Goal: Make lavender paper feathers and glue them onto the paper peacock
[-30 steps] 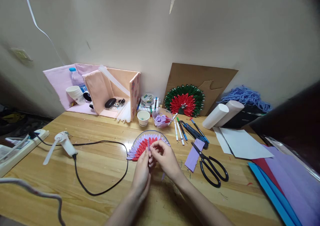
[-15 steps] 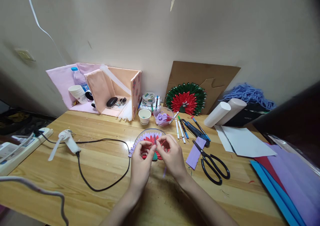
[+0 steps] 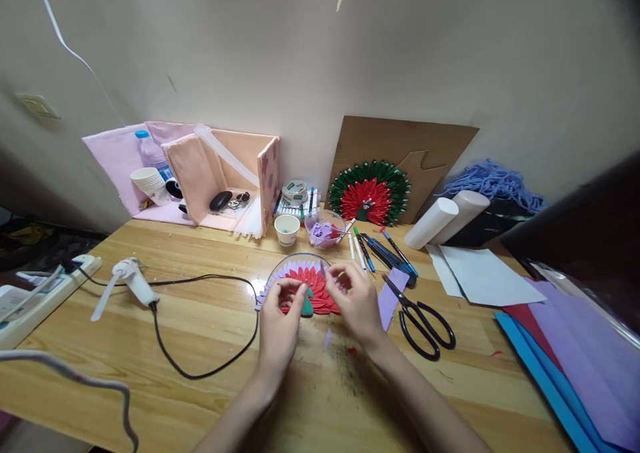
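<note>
In the head view, my right hand (image 3: 357, 299) is closed, pinching a small purple paper petal (image 3: 322, 266) between thumb and forefinger. My left hand (image 3: 279, 313) hangs over the left side of the petal piece, its fingers curled and the thumb tip close to the forefinger. Whether anything sits between those fingertips is hidden. Below both hands lies the layered petal piece (image 3: 314, 283), purple outside and red inside, with a green shape (image 3: 307, 306) at its lower middle. The petal piece rests on a clear round plate (image 3: 293, 258), whose far rim shows.
Black-handled scissors (image 3: 420, 321) lie across a purple strip (image 3: 393, 299) on the right. A white glue gun (image 3: 137, 283) with its black cord (image 3: 200, 376) is on the left. Behind stand a paper cup (image 3: 287, 231), a clear bowl (image 3: 324, 231) of petals and a green-red fan piece (image 3: 369, 196).
My hands have moved apart. The right one has drawn up and right with the purple petal, uncovering more of the red petals. The camera view has shifted slightly.
</note>
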Demonstrator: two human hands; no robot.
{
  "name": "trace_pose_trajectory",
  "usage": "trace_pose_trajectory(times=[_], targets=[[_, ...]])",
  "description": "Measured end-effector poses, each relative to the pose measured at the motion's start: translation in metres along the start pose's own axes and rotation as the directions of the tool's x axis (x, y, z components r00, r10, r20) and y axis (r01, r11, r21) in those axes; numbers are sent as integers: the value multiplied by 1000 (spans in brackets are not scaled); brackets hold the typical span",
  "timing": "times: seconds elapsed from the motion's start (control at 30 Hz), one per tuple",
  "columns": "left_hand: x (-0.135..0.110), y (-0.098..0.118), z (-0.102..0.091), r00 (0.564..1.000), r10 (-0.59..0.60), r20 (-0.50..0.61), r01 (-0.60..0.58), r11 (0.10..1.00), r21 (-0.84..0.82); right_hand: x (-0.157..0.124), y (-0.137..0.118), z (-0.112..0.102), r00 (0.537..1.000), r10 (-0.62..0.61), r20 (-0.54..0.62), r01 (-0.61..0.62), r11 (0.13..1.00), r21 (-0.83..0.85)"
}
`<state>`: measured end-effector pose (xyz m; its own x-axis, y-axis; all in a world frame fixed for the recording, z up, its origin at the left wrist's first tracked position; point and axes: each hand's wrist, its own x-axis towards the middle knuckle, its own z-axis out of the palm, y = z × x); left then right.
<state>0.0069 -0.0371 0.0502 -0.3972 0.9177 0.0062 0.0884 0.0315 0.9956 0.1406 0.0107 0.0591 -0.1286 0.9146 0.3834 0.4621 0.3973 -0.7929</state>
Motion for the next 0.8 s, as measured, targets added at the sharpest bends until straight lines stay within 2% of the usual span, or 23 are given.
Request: trace_pose_trajectory(times=[0.07, 0.13, 0.23, 0.33, 0.43, 0.57, 0.7, 0.8], targets=[[2, -4, -6, 998, 9, 61, -15, 996, 93, 5, 17, -17, 1000, 0, -7, 0, 999, -51], [4, -8, -9, 980, 37, 194, -79, 975, 209, 9, 36, -37, 999, -4, 45, 10, 992, -129], [5, -15, -3, 901, 146, 409, -307, 879, 365, 10, 60, -61, 984, -4, 177, 55, 957, -284], [4, -21, 17, 811, 255, 526, -521, 723, 453, 6, 75, -75, 942, -20, 334, 165, 896, -412], [7, -26, 40, 774, 291, 563, -607, 595, 526, 3, 81, -78, 880, -35, 474, 301, 813, -499], [16, -30, 57, 770, 282, 572, -633, 449, 631, 5, 75, -79, 826, -6, 564, 398, 714, -576], [20, -31, 62, 754, 267, 600, -657, 324, 681, 12, 67, -84, 827, -12, 562, 413, 692, -592], [18, -30, 66, 765, 245, 596, -644, 257, 720, 15, 67, -87, 843, -5, 539, 381, 712, -590]])
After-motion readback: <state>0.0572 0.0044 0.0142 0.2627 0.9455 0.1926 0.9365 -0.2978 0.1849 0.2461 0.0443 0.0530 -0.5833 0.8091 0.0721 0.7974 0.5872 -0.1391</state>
